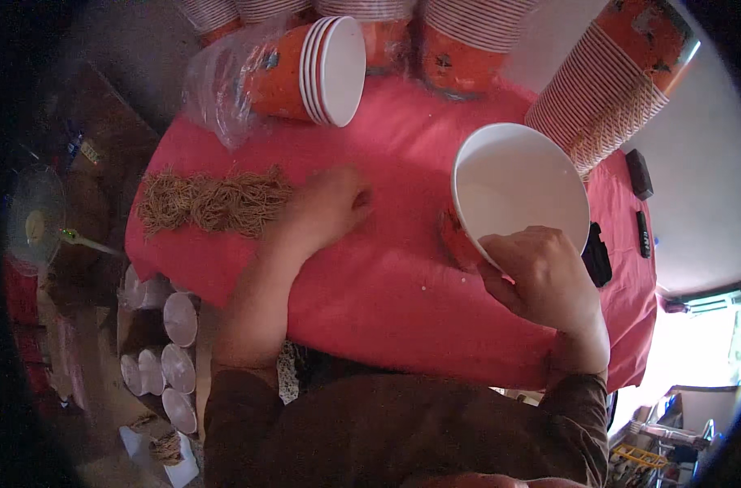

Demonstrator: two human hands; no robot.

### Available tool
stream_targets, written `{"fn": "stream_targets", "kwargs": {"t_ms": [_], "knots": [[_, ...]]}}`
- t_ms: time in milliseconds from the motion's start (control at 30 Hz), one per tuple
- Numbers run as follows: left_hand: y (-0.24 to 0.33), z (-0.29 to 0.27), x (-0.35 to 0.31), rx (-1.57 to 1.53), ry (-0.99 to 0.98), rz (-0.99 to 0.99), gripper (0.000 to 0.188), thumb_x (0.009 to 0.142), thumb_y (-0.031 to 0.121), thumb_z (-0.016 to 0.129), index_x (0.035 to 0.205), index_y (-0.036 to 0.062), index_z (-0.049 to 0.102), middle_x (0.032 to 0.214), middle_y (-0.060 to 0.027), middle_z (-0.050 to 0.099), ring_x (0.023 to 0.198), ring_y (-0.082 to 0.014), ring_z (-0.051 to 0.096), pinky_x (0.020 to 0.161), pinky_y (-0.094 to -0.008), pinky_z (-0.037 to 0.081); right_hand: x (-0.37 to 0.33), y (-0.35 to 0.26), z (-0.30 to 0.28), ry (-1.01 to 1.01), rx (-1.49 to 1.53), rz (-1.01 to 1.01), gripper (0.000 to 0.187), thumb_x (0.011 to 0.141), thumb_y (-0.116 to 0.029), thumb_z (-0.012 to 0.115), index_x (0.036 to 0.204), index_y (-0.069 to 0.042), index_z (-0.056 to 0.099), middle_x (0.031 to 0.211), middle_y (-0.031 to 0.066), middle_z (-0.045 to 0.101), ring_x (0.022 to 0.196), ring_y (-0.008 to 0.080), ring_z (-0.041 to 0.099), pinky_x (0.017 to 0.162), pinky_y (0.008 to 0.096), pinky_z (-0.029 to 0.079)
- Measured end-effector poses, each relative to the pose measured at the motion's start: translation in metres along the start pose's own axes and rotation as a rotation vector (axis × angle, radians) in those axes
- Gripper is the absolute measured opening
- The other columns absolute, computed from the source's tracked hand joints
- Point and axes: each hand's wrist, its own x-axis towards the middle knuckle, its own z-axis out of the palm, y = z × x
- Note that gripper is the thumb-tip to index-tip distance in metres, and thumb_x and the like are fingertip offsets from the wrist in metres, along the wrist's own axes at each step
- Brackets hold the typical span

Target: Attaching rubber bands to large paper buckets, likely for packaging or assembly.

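A large orange paper bucket with a white inside stands tilted on the red tablecloth, its mouth toward me. My right hand grips its near rim, thumb outside and fingers over the edge. To the left, my left hand hovers above the cloth, smeared by motion. Its fingers look curled, but whether they hold anything is hidden. Just beside its wrist lies a row of tangled brown noodle-like strands.
A short nest of paper buckets lies in clear plastic at the back. Tall bucket stacks line the far edge, another leaning at the right. Dark blocks sit by the right edge. Pale cups are below left.
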Motion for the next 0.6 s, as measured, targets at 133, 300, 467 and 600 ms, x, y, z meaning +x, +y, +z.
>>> {"fn": "stream_targets", "kwargs": {"t_ms": [133, 300, 467, 600], "knots": [[-0.002, 0.011, 0.004, 0.028, 0.035, 0.062, 0.019, 0.080, 0.017, 0.062, 0.089, 0.0001, 0.060, 0.094, -0.0204, 0.060, 0.091, -0.0390, 0.058, 0.078, -0.0474, 0.047, 0.000, 0.001, 0.000, -0.003, 0.028, 0.004, 0.015, 0.072, -0.009, 0.067, 0.086, -0.004, 0.061, 0.071, 0.0138, 0.060, 0.067, 0.0332, 0.060, 0.063, 0.0423, 0.046], [0.013, 0.010, 0.005, 0.002, 0.011, 0.038, 0.023, 0.082, 0.011, 0.065, 0.102, -0.0001, 0.058, 0.103, -0.0166, 0.060, 0.098, -0.0324, 0.058, 0.089, -0.0395, 0.047, 0.001, 0.000, -0.001, 0.029, -0.022, -0.022, 0.017, 0.076, -0.018, 0.066, 0.086, -0.008, 0.056, 0.066, 0.0148, 0.060, 0.066, 0.0352, 0.062, 0.061, 0.0467, 0.050], [0.063, -0.014, -0.001, -0.734, 0.264, 0.420, 0.016, 0.083, 0.000, 0.062, 0.098, -0.0005, 0.054, 0.095, -0.0095, 0.059, 0.091, -0.0188, 0.057, 0.084, -0.0306, 0.047, 0.000, 0.005, -0.002, 0.003, -0.022, -0.006, 0.019, 0.076, -0.020, 0.067, 0.086, -0.009, 0.056, 0.066, 0.0154, 0.060, 0.066, 0.0365, 0.062, 0.062, 0.0478, 0.049], [0.097, -0.035, -0.016, -1.198, 0.302, 0.381, 0.013, 0.086, -0.001, 0.058, 0.096, 0.0005, 0.052, 0.091, -0.0067, 0.056, 0.088, -0.0131, 0.054, 0.081, -0.0272, 0.045, -0.001, 0.010, 0.000, 0.022, 0.023, -0.022, 0.021, 0.075, -0.020, 0.068, 0.088, -0.009, 0.056, 0.067, 0.0160, 0.060, 0.067, 0.0373, 0.062, 0.062, 0.0481, 0.049]]}}
